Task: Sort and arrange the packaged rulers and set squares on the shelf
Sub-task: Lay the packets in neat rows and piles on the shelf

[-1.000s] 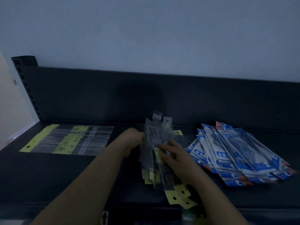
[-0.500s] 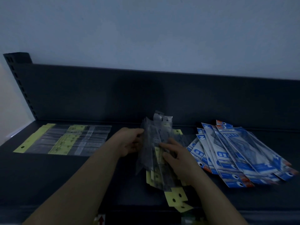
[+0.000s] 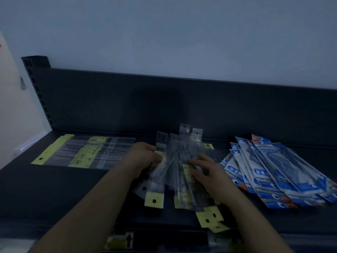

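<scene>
Head view, dim and bluish, looking down on a dark shelf (image 3: 54, 189). In the middle, a loose fan of clear ruler packets (image 3: 180, 161) with yellow header cards (image 3: 154, 200), some ends tilted up toward the back panel (image 3: 127, 106), others reaching toward the front edge. At the fan's left side, the left hand (image 3: 145, 157), fingers curled round the edge of the packets, gripping them. On top from the right, the right hand (image 3: 209, 172), fingers spread and nearly straight, pressing flat, pinching nothing. To the right, just beside the fan, a splayed heap of blue-and-white packets (image 3: 269, 172), contents too dim to make out. Well to the left, apart from both hands, a flat row of packets (image 3: 87, 152), clear with yellow cards, laid side by side near the back of the shelf. Below the front edge, a label with a red arrow (image 3: 129, 241).
</scene>
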### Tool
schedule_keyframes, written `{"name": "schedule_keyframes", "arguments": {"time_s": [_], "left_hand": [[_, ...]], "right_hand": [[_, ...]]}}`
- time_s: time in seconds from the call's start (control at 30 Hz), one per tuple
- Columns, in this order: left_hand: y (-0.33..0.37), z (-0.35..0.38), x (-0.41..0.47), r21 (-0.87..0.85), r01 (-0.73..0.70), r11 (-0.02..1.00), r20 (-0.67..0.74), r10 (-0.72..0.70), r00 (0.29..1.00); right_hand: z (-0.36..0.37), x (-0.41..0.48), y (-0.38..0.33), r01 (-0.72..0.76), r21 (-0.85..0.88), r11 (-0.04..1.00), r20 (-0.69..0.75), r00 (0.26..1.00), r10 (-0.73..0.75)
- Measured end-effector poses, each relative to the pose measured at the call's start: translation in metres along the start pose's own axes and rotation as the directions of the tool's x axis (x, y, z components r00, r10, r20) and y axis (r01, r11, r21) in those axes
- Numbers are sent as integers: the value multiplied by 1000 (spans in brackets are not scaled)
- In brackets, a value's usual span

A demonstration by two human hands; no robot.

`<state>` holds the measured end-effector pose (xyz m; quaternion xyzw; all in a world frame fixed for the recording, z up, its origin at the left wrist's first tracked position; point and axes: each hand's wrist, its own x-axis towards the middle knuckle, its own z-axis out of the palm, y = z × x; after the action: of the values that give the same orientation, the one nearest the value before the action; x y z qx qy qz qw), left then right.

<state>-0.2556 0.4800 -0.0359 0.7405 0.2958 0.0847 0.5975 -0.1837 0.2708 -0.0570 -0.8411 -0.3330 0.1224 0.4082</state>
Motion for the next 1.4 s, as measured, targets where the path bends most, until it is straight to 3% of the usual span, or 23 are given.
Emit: {"name": "schedule_keyframes", "arguments": {"time_s": [0.23, 0.4, 0.53, 0.73, 0.87, 1.03, 1.17, 1.3, 1.4], "left_hand": [[-1, -1, -8, -197, 20, 980, 4, -20, 1000], [5, -5, -16, -340, -56, 939, -34, 48, 998], [14, -16, -18, -263, -110, 958, -81, 92, 993], [14, -21, -30, -206, 13, 978, 43, -4, 999], [5, -16, -39, -196, 74, 978, 132, -48, 990], [4, -1, -48, -171, -38, 985, 169, 67, 983], [8, 17, -48, -128, -17, 992, 214, 45, 976], [3, 27, -44, -100, -16, 995, 214, 37, 976], [-4, 27, -45, -109, -6, 994, 213, 30, 977]], "right_hand": [[-6, -3, -10, 32, -40, 999, 7, 999, -32], [-14, -7, -12, 71, -190, 979, -36, 996, -80], [-14, -11, -12, 29, -210, 977, -68, 997, -44], [-13, -14, -14, 50, -198, 979, -71, 995, -66], [-8, -14, -17, 17, -290, 957, 30, 1000, -9], [-14, -16, -14, -13, -196, 981, -43, 999, 5], [-18, -21, -6, -9, -213, 977, -102, 995, -13], [-17, -24, -9, 93, -318, 943, -16, 995, -103], [-18, -24, -8, 50, -344, 938, -21, 998, -60]]}}
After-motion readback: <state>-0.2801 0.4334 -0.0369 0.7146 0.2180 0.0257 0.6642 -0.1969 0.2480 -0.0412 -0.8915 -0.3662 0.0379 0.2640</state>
